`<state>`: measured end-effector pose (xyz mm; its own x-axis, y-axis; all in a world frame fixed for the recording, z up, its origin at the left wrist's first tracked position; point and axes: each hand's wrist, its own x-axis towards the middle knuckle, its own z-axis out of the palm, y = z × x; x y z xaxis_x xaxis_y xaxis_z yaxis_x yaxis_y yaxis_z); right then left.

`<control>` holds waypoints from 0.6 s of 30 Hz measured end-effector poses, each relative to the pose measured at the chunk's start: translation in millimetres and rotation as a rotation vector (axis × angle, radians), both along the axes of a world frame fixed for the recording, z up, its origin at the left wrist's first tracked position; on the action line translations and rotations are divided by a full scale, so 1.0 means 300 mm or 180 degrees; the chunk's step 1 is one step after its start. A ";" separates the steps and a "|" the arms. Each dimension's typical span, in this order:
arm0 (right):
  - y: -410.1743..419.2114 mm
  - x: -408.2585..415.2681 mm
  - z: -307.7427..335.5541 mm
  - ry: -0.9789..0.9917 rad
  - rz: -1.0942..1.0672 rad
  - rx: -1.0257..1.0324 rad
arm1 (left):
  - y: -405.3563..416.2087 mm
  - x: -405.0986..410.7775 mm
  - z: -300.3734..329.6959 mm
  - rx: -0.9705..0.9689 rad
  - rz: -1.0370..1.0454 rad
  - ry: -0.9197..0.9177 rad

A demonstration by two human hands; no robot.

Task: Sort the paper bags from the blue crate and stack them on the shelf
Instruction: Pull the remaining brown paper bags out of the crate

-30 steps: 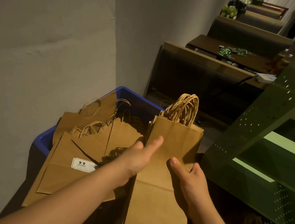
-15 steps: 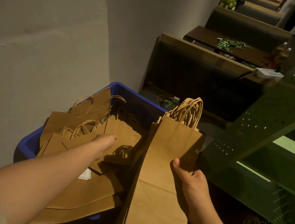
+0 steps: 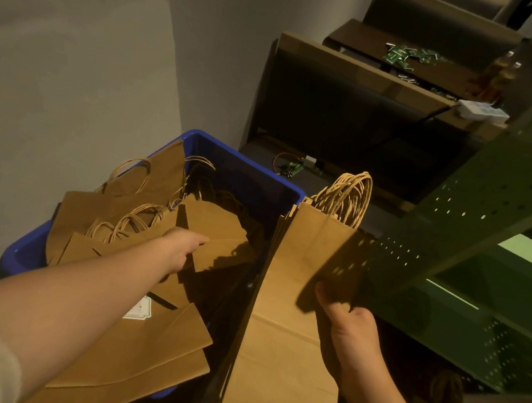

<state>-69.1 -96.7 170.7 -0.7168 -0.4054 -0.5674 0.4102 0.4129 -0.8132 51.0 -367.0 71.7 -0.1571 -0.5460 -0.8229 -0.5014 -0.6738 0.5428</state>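
Low in the frame, both hands work among brown paper bags. At centre left the left hand reaches into the blue crate, its fingers curled round the edge of a flat bag lying on top of the loose pile of bags there. At lower right the right hand grips a stack of flat bags by its right edge, thumb on the front face, fingers hidden behind. That stack stands just right of the crate, its long axis running from the bottom edge up toward centre, with the twisted paper handles pointing up and away. Along the right side stands the green perforated shelf, its post just beside the stack's upper right corner.
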 end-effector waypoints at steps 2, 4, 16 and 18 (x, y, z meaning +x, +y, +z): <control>-0.001 -0.002 -0.001 -0.0026 -0.0007 0.0002 | -0.008 0.009 0.013 -0.0068 0.0059 -0.0045; -0.002 -0.004 -0.001 -0.0035 -0.0002 -0.0024 | -0.017 0.019 0.037 -0.0124 0.0034 -0.0057; 0.014 0.023 0.065 0.0057 0.0224 -0.0505 | 0.039 0.137 0.387 -0.1352 -0.0663 0.0171; 0.011 0.037 0.094 0.0091 0.0257 -0.0649 | 0.092 0.139 0.441 -0.1520 -0.0658 0.0481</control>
